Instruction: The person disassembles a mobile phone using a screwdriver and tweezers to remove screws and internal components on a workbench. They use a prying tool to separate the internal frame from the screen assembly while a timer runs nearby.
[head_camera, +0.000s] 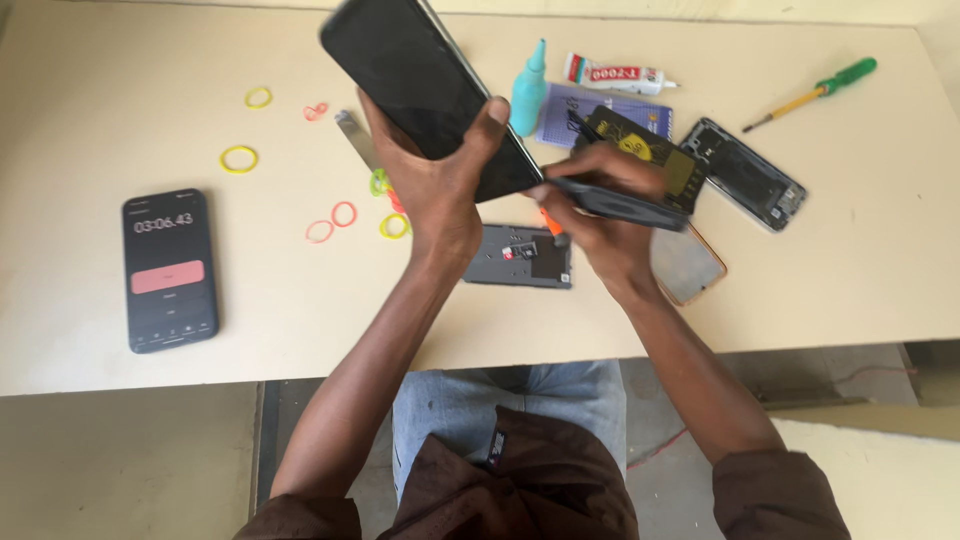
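My left hand (437, 190) grips a black phone screen panel (410, 80), held tilted above the cream table (100, 330). My right hand (598, 215) holds a dark flat phone frame (620, 205) edge-on, its left end touching the panel's lower corner. Under the hands lies an opened grey phone body (520, 258) with an orange-tipped tool (552, 224) beside it.
A black phone with a running timer (169, 270) lies at the left. Several coloured rubber bands (240, 158) are scattered near a metal blade (352, 135). A teal bottle (528, 90), glue tube (615, 75), green screwdriver (815, 93), another phone shell (745, 173) and a clear case (688, 265) lie to the right.
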